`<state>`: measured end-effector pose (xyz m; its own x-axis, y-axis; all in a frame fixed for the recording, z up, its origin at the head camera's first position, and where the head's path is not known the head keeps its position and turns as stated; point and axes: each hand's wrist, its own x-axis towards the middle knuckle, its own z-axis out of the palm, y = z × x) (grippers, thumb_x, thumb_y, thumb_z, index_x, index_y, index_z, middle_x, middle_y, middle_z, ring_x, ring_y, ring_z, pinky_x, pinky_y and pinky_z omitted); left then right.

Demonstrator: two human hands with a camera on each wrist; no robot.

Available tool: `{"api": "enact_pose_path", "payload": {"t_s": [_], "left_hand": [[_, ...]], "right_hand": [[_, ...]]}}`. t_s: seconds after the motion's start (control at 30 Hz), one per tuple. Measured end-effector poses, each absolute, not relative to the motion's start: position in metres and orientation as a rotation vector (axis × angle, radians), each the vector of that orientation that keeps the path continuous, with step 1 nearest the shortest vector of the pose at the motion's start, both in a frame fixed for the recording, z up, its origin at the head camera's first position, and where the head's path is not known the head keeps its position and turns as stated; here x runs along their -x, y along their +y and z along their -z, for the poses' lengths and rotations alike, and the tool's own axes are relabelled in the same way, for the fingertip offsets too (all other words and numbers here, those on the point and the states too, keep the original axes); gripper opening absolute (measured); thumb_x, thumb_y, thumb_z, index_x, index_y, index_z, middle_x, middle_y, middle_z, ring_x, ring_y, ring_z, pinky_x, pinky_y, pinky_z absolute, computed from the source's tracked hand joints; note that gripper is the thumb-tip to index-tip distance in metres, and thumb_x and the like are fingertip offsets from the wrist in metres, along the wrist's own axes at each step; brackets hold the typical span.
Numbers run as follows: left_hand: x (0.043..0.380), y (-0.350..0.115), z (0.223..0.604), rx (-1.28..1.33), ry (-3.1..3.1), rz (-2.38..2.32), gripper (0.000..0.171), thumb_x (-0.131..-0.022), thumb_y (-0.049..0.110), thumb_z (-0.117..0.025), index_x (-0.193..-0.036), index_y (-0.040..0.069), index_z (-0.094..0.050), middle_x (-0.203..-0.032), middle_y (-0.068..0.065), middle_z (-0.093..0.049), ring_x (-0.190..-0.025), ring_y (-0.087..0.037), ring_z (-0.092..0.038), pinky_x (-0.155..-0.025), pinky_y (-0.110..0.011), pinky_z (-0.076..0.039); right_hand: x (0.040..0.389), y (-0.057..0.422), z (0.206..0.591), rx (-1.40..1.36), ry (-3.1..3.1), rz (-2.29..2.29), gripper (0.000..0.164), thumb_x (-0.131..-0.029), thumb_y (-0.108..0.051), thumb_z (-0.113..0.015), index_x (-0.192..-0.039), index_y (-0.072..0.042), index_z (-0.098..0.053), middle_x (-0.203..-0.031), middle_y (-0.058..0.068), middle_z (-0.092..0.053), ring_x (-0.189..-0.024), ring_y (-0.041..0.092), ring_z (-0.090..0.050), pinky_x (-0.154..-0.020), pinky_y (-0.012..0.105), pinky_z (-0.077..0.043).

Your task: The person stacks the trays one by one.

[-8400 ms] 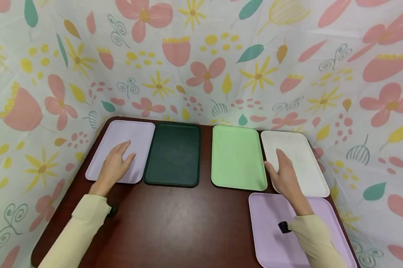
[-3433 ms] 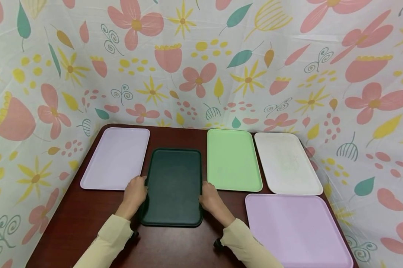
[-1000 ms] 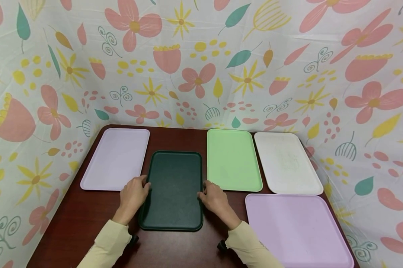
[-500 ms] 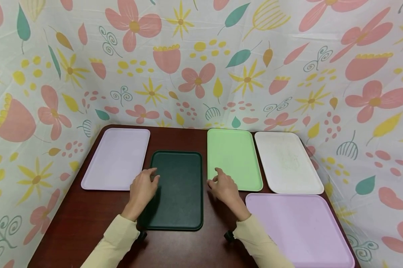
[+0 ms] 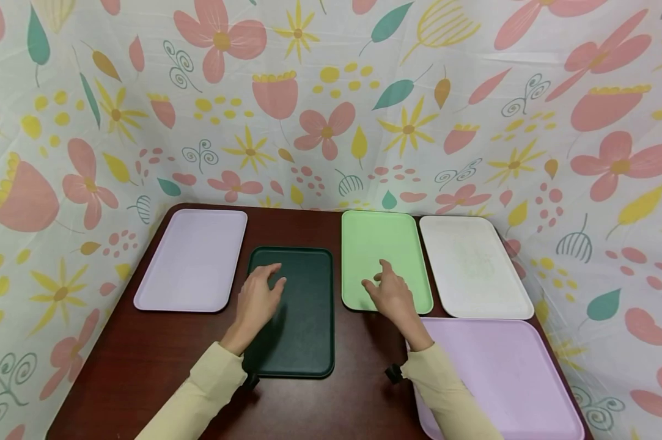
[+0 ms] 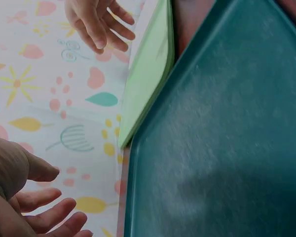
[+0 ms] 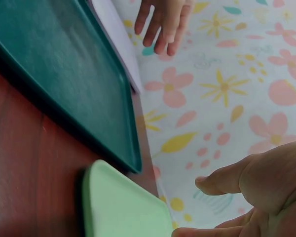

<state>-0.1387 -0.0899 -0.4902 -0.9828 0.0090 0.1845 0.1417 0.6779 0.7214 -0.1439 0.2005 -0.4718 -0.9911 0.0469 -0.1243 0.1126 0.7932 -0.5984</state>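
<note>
A dark green tray (image 5: 303,318) lies flat in the middle of the table, nearer the front than the trays behind. Above its left part hovers my left hand (image 5: 258,299), fingers loosely spread and holding nothing. My right hand (image 5: 392,294) is over the lower part of the light green tray (image 5: 382,238), also holding nothing. The left wrist view shows the left hand's relaxed fingers (image 6: 49,217) apart from the dark green tray. In the right wrist view, the right hand's thumb and fingers stand apart above the light green tray (image 7: 123,207).
A pale lilac tray (image 5: 190,260) lies at the back left. At the back right is a white tray (image 5: 474,266), with a larger purple tray (image 5: 501,373) in front of it. All rest on a dark reddish-brown table (image 5: 127,366). A flowered curtain (image 5: 331,91) encloses the back and sides.
The dark green tray was pulled forward from the back row, both hands gripping its sides. The hands then let go; both lifted and moved right, the right hand over the light green tray.
</note>
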Motion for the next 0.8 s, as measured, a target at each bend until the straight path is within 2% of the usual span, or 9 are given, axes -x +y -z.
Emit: {"api": "enact_pose_path", "payload": {"t_s": [0.33,0.5,0.8], "left_hand": [[0.144,-0.066,0.49,0.218,-2.696,1.323,0.044,-0.1,0.017,-0.071,-0.141,0.004,-0.062,-0.13,-0.014,-0.065,-0.119,-0.033,-0.061,-0.093,-0.053,-0.053],[0.15,-0.051,0.491,0.24,-2.719,1.343,0.047,-0.1,0.018,-0.07,-0.144,0.006,-0.059,-0.135,-0.015,-0.062,-0.121,-0.033,-0.061,-0.093,-0.053,-0.053],[0.16,-0.032,0.494,0.308,-2.787,1.39,0.06,-0.105,0.033,-0.063,-0.157,0.009,-0.044,-0.156,-0.017,-0.046,-0.132,-0.036,-0.055,-0.103,-0.056,-0.048]], "right_hand": [[0.155,0.234,0.462,-0.188,2.896,0.989,0.072,-0.104,-0.029,-0.061,-0.157,0.008,-0.028,-0.14,0.031,-0.056,-0.115,0.046,-0.063,-0.094,0.061,-0.049],[0.162,0.247,0.458,-0.231,2.902,0.987,0.074,-0.104,-0.029,-0.061,-0.157,0.01,-0.027,-0.144,0.034,-0.051,-0.125,0.051,-0.054,-0.1,0.065,-0.044],[0.175,0.269,0.468,-0.299,2.954,1.067,0.073,-0.102,-0.024,-0.06,-0.155,0.014,-0.027,-0.144,0.037,-0.048,-0.131,0.056,-0.046,-0.108,0.063,-0.038]]}}
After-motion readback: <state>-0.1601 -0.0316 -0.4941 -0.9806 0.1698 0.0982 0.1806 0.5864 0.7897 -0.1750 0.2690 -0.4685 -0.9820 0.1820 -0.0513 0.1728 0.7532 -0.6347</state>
